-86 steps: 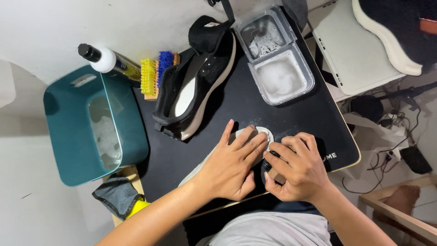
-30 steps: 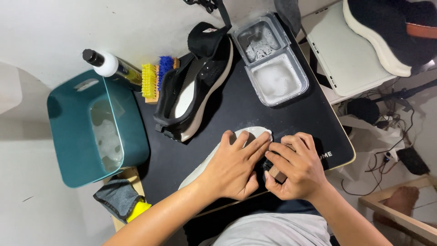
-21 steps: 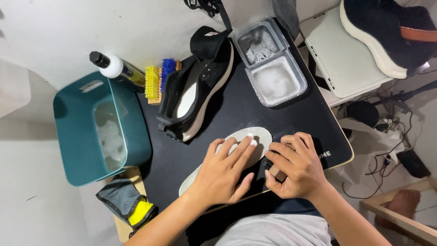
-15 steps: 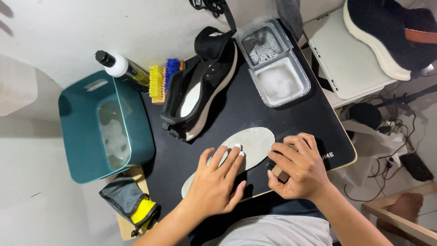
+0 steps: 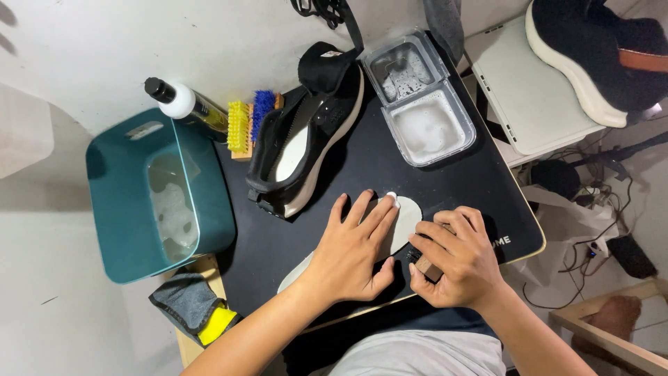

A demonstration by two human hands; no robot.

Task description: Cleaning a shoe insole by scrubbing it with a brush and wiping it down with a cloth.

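A grey shoe insole [image 5: 406, 217] lies flat on the black mat [image 5: 362, 163], with soap foam at its far tip. My left hand [image 5: 351, 252] presses down on it, fingers spread. Just to the right, my right hand [image 5: 459, 257] grips a small wooden brush [image 5: 422, 263] with dark bristles, held against the insole's right edge. A black shoe with a white sole [image 5: 306, 136] lies on its side behind the insole, laces removed.
A clear two-part tray of soapy water [image 5: 419, 101] stands at the back right of the mat. A teal tub of water [image 5: 156, 191], a bottle [image 5: 186, 104], yellow and blue brushes [image 5: 249, 122], a grey and yellow cloth [image 5: 196, 313] and another shoe [image 5: 605, 52] surround the mat.
My left hand slid down the insole and back up toward its tip. My right hand kept the brush at the insole's right edge. The camera shifted slightly.
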